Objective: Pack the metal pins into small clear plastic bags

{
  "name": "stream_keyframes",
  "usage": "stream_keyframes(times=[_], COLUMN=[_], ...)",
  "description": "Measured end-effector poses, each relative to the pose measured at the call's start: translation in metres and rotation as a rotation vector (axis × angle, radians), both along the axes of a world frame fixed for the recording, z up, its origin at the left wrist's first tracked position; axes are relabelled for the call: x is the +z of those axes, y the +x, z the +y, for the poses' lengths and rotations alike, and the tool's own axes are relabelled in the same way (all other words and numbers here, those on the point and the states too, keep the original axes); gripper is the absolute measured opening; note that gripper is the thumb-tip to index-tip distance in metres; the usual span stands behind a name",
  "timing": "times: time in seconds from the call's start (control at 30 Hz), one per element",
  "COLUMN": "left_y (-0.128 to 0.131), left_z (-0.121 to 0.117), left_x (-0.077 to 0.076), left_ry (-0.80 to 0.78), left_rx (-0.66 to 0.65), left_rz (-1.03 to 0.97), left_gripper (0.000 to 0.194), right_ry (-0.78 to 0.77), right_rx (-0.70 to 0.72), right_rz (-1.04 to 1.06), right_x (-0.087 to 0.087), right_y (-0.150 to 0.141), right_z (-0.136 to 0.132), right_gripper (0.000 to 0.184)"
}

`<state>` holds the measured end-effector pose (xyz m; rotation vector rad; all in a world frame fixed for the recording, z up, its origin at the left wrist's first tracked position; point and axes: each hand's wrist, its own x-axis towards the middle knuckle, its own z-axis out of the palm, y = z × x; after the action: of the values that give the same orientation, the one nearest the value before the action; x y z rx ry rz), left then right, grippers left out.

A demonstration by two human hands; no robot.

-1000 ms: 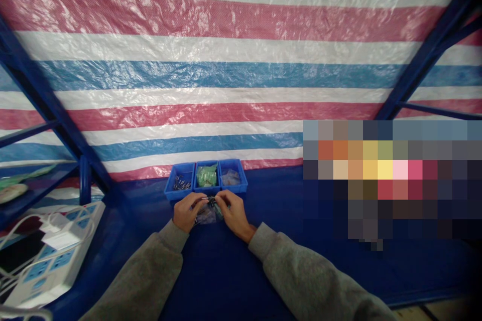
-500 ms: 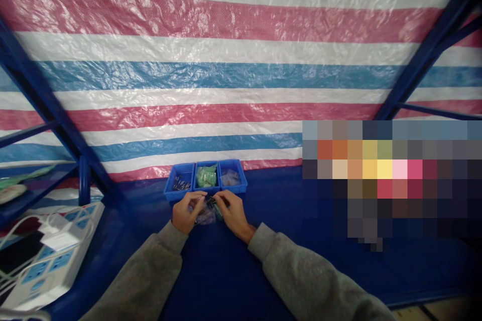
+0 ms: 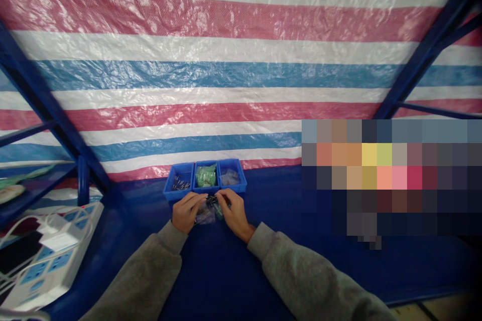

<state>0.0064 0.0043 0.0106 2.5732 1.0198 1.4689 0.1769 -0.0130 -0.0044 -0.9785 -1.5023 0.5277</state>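
My left hand (image 3: 186,211) is closed in a pinch, thumb against fingers, on the blue table in front of three small bins. Opposite it, my right hand (image 3: 233,212) is also pinched, fingertips pointing inward. Whatever either hand holds is too small to make out. Between the fingertips lie small dark pieces (image 3: 212,200). Just below them are clear plastic bags (image 3: 205,214) and a greenish packet (image 3: 218,210), partly covered by the hands. The left bin (image 3: 173,194) has thin dark metal pieces in it, the middle one green packets (image 3: 206,176), the right one clear packets (image 3: 230,177).
A white power strip (image 3: 71,266) with plugs and cables runs along the table's left side. Blue metal frame bars (image 3: 45,85) slant up on both sides. A striped plastic sheet (image 3: 226,75) hangs behind. The right side of the view is pixelated.
The fingers of my left hand have straightened and closed together. My right fingertips have shifted slightly, and more of the small dark pieces shows between the hands. The bins have not moved.
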Motion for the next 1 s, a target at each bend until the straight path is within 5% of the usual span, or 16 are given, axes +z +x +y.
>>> stream_keyframes(times=[0.33, 0.57, 1.0], left_y=[-0.003, -0.001, 0.001], left_z=[0.002, 0.001, -0.002], left_x=[-0.012, -0.012, -0.007], left_ry=[-0.161, -0.297, -0.277], left_rx=[0.095, 0.041, 0.079], left_rz=[-0.032, -0.048, -0.011], left_gripper=[0.022, 0.021, 0.021], right_ry=[-0.002, 0.000, -0.015], right_rx=[0.056, 0.106, 0.088], right_rz=[-0.045, -0.065, -0.075], right_x=[0.000, 0.000, -0.002], right_y=[0.001, 0.000, 0.000], right_z=[0.001, 0.001, 0.000], right_gripper=[0.021, 0.019, 0.022])
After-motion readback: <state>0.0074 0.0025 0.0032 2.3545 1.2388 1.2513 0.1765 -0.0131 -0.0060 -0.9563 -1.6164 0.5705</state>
